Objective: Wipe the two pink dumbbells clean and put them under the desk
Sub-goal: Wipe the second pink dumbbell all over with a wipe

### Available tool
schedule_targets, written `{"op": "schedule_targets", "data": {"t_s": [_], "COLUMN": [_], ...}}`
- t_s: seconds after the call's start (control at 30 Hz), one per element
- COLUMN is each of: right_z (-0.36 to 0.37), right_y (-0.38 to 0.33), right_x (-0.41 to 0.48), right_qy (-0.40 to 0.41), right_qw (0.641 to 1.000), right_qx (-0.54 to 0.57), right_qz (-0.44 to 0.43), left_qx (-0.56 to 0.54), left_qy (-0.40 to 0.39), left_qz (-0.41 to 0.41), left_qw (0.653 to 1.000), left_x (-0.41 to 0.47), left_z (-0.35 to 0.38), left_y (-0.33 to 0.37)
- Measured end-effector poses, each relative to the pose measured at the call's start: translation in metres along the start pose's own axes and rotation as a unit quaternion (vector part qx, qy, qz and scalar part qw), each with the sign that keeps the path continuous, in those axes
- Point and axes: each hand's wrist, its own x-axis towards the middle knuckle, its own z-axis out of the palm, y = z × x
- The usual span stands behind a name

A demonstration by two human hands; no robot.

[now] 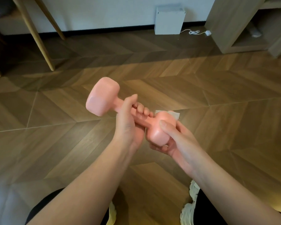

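Looking down past our dark-clad knees and cream shoes (pixel 187 211), we noted both bare forearms reaching forward.

Risk, as we judged it: the pink dumbbell (pixel 104 96) with blocky heads hung in mid-air above the boards, its far head unsupported and tilted up to the left. A slick coating or a sliding wipe could let it twist free and drop onto the floor or our feet.

Left hand (pixel 128 125): wrapped round the handle, fingers curled over it, thumb lying up along the shaft.

Right hand (pixel 177 143): cupped the near head from below, thumb pressed on top, a white paper wipe (pixel 175 114) trapped between fingers and head.

Second dumbbell: not in view.

Beyond lay the brown herringbone wood floor (pixel 217 88). Farther back stood a white box (pixel 169 20) against the wall, pale wooden legs (pixel 34 34) at left and a light wood unit (pixel 230 26) at right. We could not tell whether that was the desk.
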Motion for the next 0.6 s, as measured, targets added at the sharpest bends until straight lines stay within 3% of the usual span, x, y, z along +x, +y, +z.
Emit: {"op": "schedule_targets", "data": {"t_s": [0.13, 0.3, 0.5, 0.6], "right_z": [0.005, 0.006, 0.002, -0.001], "right_y": [0.006, 0.011, 0.02, 0.017], "right_x": [-0.001, -0.009, -0.009, -0.006], "right_qy": [-0.023, -0.02, 0.104, 0.076], "right_qw": [0.974, 0.878, 0.755, 0.75], "right_qx": [-0.211, -0.436, -0.548, -0.566], "right_qz": [-0.077, -0.199, -0.345, -0.333], "left_qx": [-0.017, -0.01, -0.004, 0.003], "left_qy": [0.04, 0.069, 0.095, 0.095], "left_qz": [-0.011, -0.019, -0.021, -0.014], "left_qw": [0.999, 0.997, 0.995, 0.995], "left_x": [0.003, 0.006, 0.01, 0.011], "left_z": [-0.006, -0.011, -0.014, -0.013], "left_y": [0.009, 0.013, 0.008, 0.008]}}
